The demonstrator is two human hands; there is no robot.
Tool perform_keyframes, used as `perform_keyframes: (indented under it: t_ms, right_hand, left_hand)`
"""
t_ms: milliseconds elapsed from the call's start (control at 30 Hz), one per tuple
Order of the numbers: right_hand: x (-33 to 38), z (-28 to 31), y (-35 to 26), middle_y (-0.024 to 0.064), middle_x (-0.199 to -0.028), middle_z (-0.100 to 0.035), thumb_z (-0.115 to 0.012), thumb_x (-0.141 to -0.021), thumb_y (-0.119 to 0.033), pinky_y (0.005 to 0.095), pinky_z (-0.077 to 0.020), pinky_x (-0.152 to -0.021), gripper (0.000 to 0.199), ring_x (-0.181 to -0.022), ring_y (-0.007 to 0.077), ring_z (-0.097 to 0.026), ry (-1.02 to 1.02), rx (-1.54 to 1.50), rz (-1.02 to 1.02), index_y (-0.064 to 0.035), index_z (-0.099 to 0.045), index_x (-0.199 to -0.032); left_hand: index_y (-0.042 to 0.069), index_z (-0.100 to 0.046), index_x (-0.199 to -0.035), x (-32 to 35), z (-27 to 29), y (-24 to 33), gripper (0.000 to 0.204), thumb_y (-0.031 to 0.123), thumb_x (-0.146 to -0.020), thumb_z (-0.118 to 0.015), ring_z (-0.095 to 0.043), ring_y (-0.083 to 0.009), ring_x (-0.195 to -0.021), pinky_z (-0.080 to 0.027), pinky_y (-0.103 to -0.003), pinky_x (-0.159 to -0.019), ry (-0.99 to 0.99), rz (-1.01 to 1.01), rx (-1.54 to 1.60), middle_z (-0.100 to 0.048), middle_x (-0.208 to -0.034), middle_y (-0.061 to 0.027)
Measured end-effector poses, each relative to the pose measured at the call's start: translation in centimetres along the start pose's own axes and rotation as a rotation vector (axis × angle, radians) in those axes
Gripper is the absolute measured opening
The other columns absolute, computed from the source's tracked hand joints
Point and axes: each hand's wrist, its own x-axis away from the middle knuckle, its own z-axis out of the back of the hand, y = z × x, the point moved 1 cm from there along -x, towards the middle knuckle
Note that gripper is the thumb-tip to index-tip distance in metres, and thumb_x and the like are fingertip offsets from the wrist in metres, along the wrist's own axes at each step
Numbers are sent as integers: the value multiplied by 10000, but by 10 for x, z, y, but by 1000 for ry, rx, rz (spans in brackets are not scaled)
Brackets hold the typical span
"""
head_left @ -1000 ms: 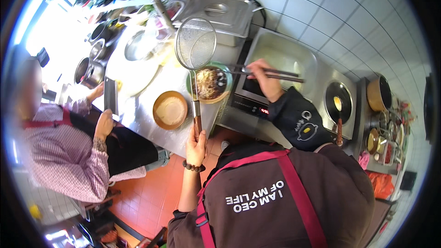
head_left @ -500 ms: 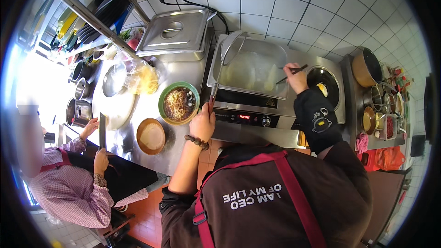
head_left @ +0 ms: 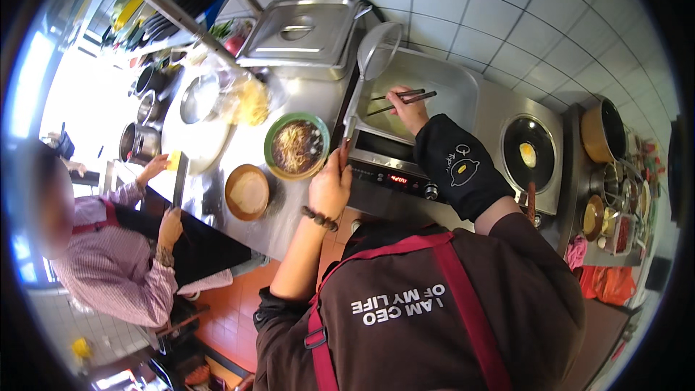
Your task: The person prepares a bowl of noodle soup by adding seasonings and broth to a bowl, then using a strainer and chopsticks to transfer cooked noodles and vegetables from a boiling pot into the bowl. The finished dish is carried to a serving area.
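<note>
My left hand (head_left: 331,182) is closed round the handle of a long-handled wire strainer (head_left: 378,51). The strainer's mesh head is raised at the far left corner of a rectangular steel vat (head_left: 474,105) of cloudy liquid (head_left: 438,80). Over the vat's left part, my right hand (head_left: 408,110) grips a pair of dark chopsticks (head_left: 421,99), pointing left. What lies under the chopsticks is hard to make out. Left of my left hand stands a green-rimmed bowl (head_left: 270,139) with pale noodles (head_left: 292,146) in dark broth.
A frying pan (head_left: 523,130) with a fried egg (head_left: 528,154) and a wooden-handled utensil (head_left: 531,203) sits to the right. A brown bowl (head_left: 247,192) and a lidded steel container (head_left: 297,36) are on the left counter. A co-worker (head_left: 119,246) holds a cleaver (head_left: 180,177) at far left.
My right hand has carried the chopsticks leftward across the vat, uncovering the pan. The strainer's head has shifted a little toward the wall. The whole view has moved slightly.
</note>
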Motion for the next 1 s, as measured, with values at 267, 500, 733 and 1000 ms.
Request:
perform_keyframes:
  t_ms: [267, 500, 733, 1000]
  right_hand:
    - [19, 83, -35, 39, -648, -572, -533, -839, -223, 271, -438, -488, 195, -534, 149, -562, 120, 152, -162, -49, -606, -787]
    - [51, 146, -12, -8, -754, -573, -517, -870, -266, 200, -414, -422, 183, -439, 82, -496, 209, 272, -276, -104, -601, -878]
    - [36, 67, 28, 33, -700, -594, -527, -859, -270, 245, -416, -404, 237, -442, 123, -539, 367, -80, -259, -45, -597, -879]
    - [16, 70, 1, 41, -719, -541, -508, -888, -255, 229, -450, -446, 236, -494, 126, -559, 462, -363, -186, -31, -579, -863]
  left_hand:
    - [27, -342, -1273, -2, -29, -20, 524, 169, -800, -514, -593, -382, -756, -483, -452, -656, -131, -15, -135, -595, -917, -234]
    - [11, -302, -1305, -19, -47, -11, 553, 194, -806, -454, -600, -362, -818, -484, -445, -697, -341, 96, -378, -554, -1029, -230]
    - [-14, -350, -1247, -32, -52, -15, 490, 156, -799, -452, -615, -341, -695, -483, -446, -640, -414, 36, -182, -611, -790, -208]
    - [82, -375, -1275, -34, -26, -5, 441, 106, -840, -445, -406, -96, -368, -332, -224, -333, -692, 569, 892, -484, -670, -12]
